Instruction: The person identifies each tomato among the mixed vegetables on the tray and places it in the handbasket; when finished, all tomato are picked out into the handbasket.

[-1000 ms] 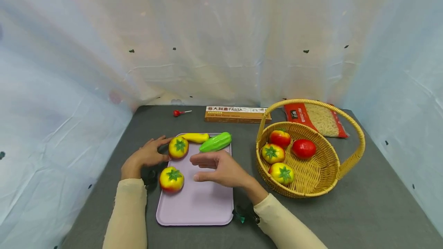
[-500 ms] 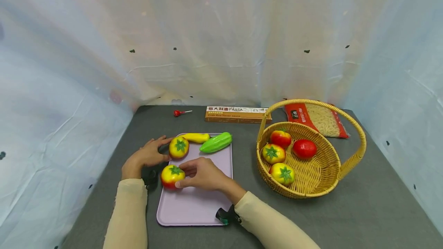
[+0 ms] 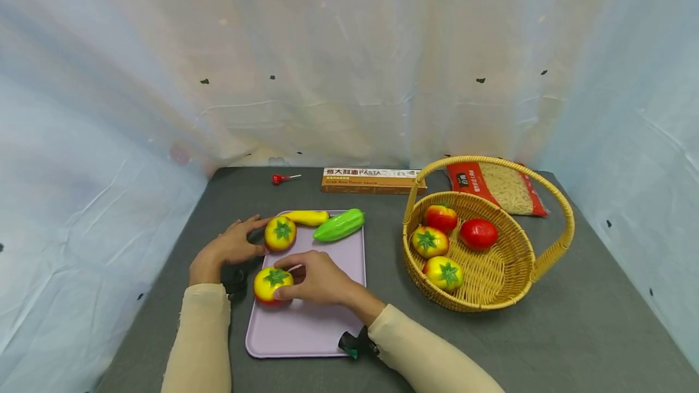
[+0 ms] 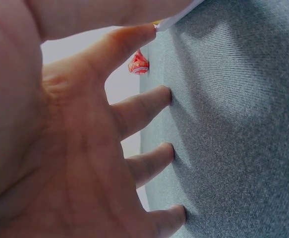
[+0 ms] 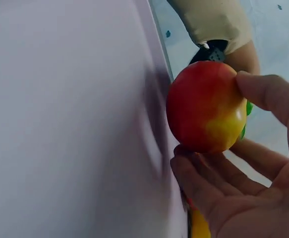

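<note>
My right hand (image 3: 319, 281) holds a yellow-and-red toy tomato (image 3: 267, 288) with a green leafy top, over the left part of the lilac tray (image 3: 306, 335). In the right wrist view, thumb and fingers sit on opposite sides of this tomato (image 5: 203, 111). My left hand (image 3: 235, 242) rests at the tray's left edge, thumb and forefinger beside a second toy tomato (image 3: 280, 235). Its spread fingers (image 4: 146, 106) touch the dark tabletop in the left wrist view. Across the tray's far end lie a yellow elongated toy vegetable (image 3: 307, 217) and a green one (image 3: 340, 225).
Right of the tray stands a wicker basket (image 3: 494, 281) with a tall arched handle. Inside are several red and yellow toy tomatoes (image 3: 444, 273). Toward the back lie a lollipop (image 3: 280, 179), a pasta box (image 3: 371, 181) and a red bag of pasta (image 3: 505, 190).
My right hand has moved left from over the tray's middle and taken hold of the nearer tomato. That tomato has shifted slightly. The left hand stays in place.
</note>
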Available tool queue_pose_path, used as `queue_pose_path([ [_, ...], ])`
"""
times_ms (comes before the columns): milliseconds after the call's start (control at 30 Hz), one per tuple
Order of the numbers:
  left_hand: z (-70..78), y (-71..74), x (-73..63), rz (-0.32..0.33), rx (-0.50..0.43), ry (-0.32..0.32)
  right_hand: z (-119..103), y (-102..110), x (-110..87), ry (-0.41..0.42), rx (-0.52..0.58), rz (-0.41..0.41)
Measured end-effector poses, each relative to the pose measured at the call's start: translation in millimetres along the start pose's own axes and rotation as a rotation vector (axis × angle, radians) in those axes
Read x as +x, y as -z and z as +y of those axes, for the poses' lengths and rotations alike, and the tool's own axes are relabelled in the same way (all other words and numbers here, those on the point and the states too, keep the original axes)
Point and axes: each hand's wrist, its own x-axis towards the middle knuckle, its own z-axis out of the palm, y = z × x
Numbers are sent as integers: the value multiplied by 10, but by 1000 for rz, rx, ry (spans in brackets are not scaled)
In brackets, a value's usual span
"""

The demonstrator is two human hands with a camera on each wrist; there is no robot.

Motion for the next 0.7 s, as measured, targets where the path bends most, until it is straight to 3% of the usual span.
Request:
queue_pose_path([
  [300, 8, -5, 15, -8, -13, 13, -113, 385, -492, 33, 108, 9],
  [567, 18, 0, 12, -16, -20, 23, -111, 933, -1203, 58, 51, 40],
  [700, 8, 7, 0, -16, -20, 16, -27, 1195, -1602, 51, 84, 110],
])
